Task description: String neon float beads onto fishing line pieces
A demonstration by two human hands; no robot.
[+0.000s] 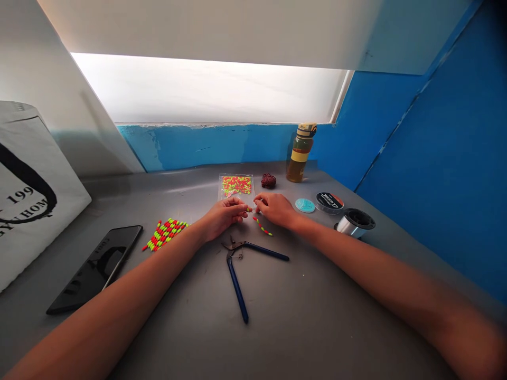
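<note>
My left hand (226, 215) pinches a small red-and-yellow bead (249, 209) between its fingertips. Close beside it, my right hand (276, 208) has its fingers pressed together on what looks like a thin, nearly invisible line. A short strand of red and yellow beads (262, 226) trails just under the right fingertips, along the table. Nearer to me lie pliers with blue handles (237, 285), their jaws and handles spread. A clear bag of loose beads (236, 185) lies flat beyond my hands. Left of my left hand, several finished-looking bead strands (166, 234) are laid side by side.
On the grey table (317, 327) a black phone (95, 269) lies at left, near a white printed bag (31, 195). Farther back are a dark red cord bundle (268, 181) and a bottle (299, 158). A line spool (354, 223), black-labelled round case (330, 202) and turquoise disc (304, 205) sit right.
</note>
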